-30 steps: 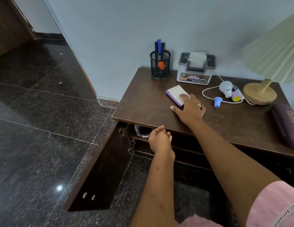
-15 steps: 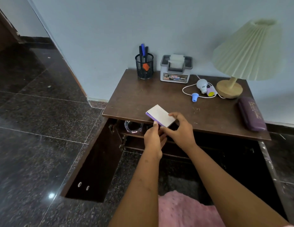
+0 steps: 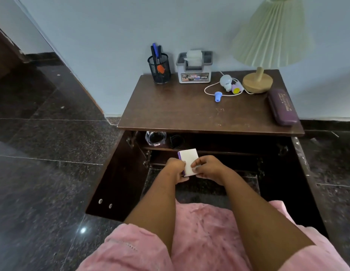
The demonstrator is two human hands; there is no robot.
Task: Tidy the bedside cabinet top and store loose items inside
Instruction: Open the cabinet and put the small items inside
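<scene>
A small white pad with a purple edge (image 3: 188, 159) is held in front of the open cabinet, below the brown cabinet top (image 3: 180, 112). My left hand (image 3: 175, 169) grips its left side and my right hand (image 3: 208, 168) pinches its right edge. On the top remain a black mesh pen holder (image 3: 159, 69), a grey tissue box (image 3: 194, 67), a white bulb with cord (image 3: 226, 83), a small blue cap (image 3: 218, 95), a pink-yellow piece (image 3: 236, 89), a purple case (image 3: 282, 107) and a lamp (image 3: 268, 45).
Both cabinet doors stand open, the left door (image 3: 115, 177) swung out over the dark stone floor. On the upper inner shelf sit a glass ashtray (image 3: 155, 138) and a dark ring-shaped item (image 3: 176, 141). A wall runs behind the cabinet.
My right hand lifted the pad off the cabinet top and brought it down in front of the open cabinet. My left hand joined it on the pad. The camera pulled back.
</scene>
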